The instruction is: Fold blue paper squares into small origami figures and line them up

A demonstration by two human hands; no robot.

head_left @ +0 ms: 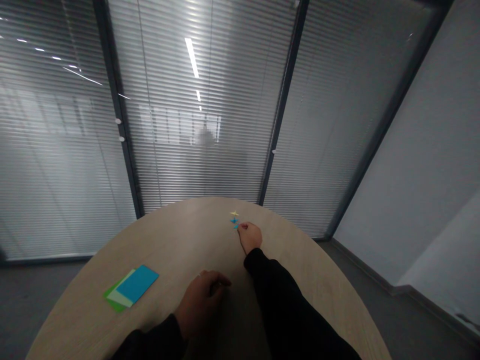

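Observation:
My right hand [249, 237] rests on the far part of a round pale wood table [168, 235], its fingertips touching a small blue paper piece [236, 226]. Whether it grips that piece, I cannot tell. Just beyond lie another small blue piece [234, 220] and a small yellow star-shaped piece [234, 213]. My left hand [200, 300] is nearer me, fingers curled closed, with nothing clearly visible in them. Left of it lie overlapping cards: blue [137, 283] on pale green [120, 299] and bright green [111, 301].
Glass partitions with grey frames and slatted blinds [202, 150] stand beyond the table's far edge. A pale wall [412, 150] rises on the right. Grey floor [375, 285] surrounds the table.

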